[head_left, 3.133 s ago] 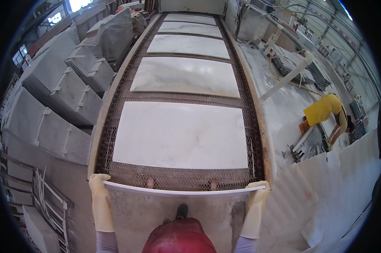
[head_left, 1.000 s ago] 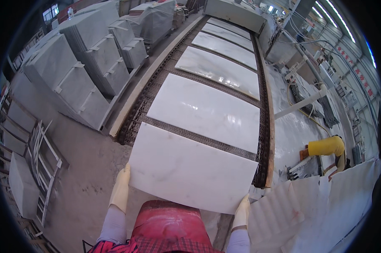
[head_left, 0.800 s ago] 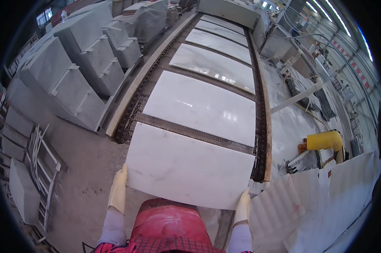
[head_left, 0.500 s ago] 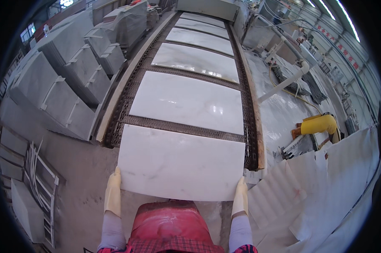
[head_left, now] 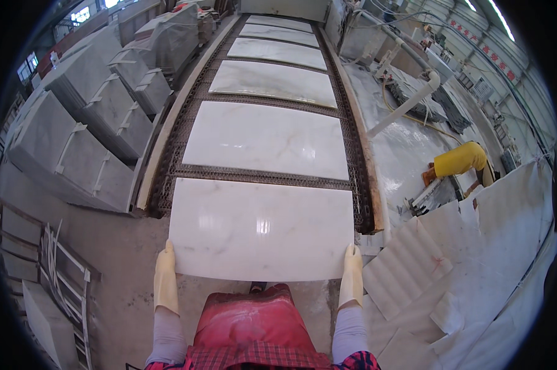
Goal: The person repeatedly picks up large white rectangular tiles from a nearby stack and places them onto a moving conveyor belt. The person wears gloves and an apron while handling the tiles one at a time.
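A polished white marble slab [head_left: 260,231] with faint grey veins lies between my gloved hands, its far part over the near end of the mesh conveyor [head_left: 170,169]. My left hand [head_left: 166,274], in a cream rubber glove, grips the slab's left edge near the front corner. On the opposite edge my right hand [head_left: 352,274], gloved the same way, is closed round the slab near its right front corner. The fingers under the slab are hidden. Just beyond it, across a narrow gap of mesh, lies a second white slab [head_left: 266,139]. Several more slabs [head_left: 275,82] follow in a row farther up the conveyor.
Stacked grey-white slabs [head_left: 100,166] stand left of the conveyor's wooden rail [head_left: 186,117]. A metal rack [head_left: 66,283] is at lower left. To the right, a person in yellow [head_left: 460,159] bends over beside sheets of pale packing foam [head_left: 408,265]. A white pipe [head_left: 408,105] slants beside the conveyor.
The view has shifted slightly, so the conveyor and the stacks sit a little differently. Both hands keep their hold on the near slab, whose front edge appears higher and straighter.
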`<state>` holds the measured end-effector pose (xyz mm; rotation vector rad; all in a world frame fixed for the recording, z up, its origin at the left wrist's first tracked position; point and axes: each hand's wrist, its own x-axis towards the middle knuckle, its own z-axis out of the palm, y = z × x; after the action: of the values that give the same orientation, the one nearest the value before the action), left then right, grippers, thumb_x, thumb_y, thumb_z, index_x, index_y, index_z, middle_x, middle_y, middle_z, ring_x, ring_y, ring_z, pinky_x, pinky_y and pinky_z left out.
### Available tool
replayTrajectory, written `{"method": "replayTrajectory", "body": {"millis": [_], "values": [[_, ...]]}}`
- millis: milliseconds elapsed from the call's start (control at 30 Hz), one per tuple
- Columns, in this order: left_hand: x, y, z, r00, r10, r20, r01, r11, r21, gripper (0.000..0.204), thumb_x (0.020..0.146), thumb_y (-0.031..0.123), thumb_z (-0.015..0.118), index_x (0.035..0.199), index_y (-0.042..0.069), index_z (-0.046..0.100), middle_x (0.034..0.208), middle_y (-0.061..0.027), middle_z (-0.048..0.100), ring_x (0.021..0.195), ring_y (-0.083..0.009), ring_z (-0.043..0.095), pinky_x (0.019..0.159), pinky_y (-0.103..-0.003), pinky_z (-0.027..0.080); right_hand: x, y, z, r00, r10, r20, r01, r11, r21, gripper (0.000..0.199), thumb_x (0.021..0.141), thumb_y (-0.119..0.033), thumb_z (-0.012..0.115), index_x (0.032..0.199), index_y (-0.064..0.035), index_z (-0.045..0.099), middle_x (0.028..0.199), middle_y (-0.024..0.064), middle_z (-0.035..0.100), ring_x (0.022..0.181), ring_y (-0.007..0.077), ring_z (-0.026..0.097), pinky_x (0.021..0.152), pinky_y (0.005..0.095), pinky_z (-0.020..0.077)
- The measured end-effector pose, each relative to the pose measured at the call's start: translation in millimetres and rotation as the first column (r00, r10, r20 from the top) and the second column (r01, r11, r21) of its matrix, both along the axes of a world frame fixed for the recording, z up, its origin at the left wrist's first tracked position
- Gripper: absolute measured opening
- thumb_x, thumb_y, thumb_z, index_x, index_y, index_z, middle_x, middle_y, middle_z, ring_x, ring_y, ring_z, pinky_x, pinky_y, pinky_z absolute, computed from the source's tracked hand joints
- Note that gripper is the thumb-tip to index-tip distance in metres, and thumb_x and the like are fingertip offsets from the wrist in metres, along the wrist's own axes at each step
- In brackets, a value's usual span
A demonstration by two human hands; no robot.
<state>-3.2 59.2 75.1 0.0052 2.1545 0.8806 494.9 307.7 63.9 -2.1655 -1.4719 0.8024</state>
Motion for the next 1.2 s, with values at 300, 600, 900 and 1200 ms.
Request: {"method": "replayTrajectory", "body": {"millis": [300, 600, 900, 1200], "values": [[-3.8, 0.3, -3.0, 0.996, -0.032, -0.082, 0.031, 0.999, -0.018, 0.068, 0.09, 0.058, 0.035, 0.117, -0.001, 0.056, 0.104, -0.0191, 0.062, 0.083, -0.0347, 0.064, 0.06, -0.05, 0.055, 5.5, 0.8, 1.1, 1.0, 0.019, -0.012, -0.019, 1.0, 0.01, 0.05, 0.089, -0.041, 0.046, 0.125, -0.0063, 0.051, 0.121, 0.0191, 0.056, 0.115, 0.033, 0.051, 0.096, 0.0377, 0.0393], [1.4, 8.0, 18.8, 0.985, -0.089, -0.146, 0.075, 0.992, -0.099, 0.069, 0.09, 0.057, 0.032, 0.114, -0.002, 0.058, 0.106, -0.022, 0.062, 0.086, -0.0359, 0.064, 0.061, -0.047, 0.057, -0.7, -3.9, 18.1, 0.997, 0.03, -0.066, -0.028, 0.999, 0.036, 0.049, 0.089, -0.036, 0.049, 0.126, -0.005, 0.05, 0.121, 0.0186, 0.056, 0.114, 0.0298, 0.052, 0.095, 0.0354, 0.0396], [3.6, 18.7, 27.8, 0.992, -0.078, -0.102, 0.069, 0.994, -0.085, 0.068, 0.091, 0.055, 0.031, 0.114, -0.003, 0.057, 0.107, -0.0227, 0.061, 0.086, -0.0374, 0.064, 0.057, -0.046, 0.057, 0.9, 0.2, 16.6, 0.999, 0.022, -0.026, -0.021, 0.999, 0.025, 0.049, 0.088, -0.037, 0.048, 0.125, -0.0037, 0.051, 0.122, 0.0187, 0.056, 0.115, 0.0307, 0.051, 0.096, 0.0356, 0.0387], [-2.5, 25.4, 21.7, 0.983, -0.112, -0.149, 0.093, 0.987, -0.127, 0.069, 0.091, 0.057, 0.03, 0.112, -0.003, 0.059, 0.11, -0.0228, 0.06, 0.087, -0.0386, 0.063, 0.054, -0.047, 0.057, 2.2, 8.8, 7.5, 0.996, 0.063, -0.063, -0.058, 0.995, 0.077, 0.048, 0.089, -0.035, 0.049, 0.124, -0.0016, 0.05, 0.12, 0.0186, 0.057, 0.115, 0.0302, 0.052, 0.096, 0.035, 0.0388]]}}
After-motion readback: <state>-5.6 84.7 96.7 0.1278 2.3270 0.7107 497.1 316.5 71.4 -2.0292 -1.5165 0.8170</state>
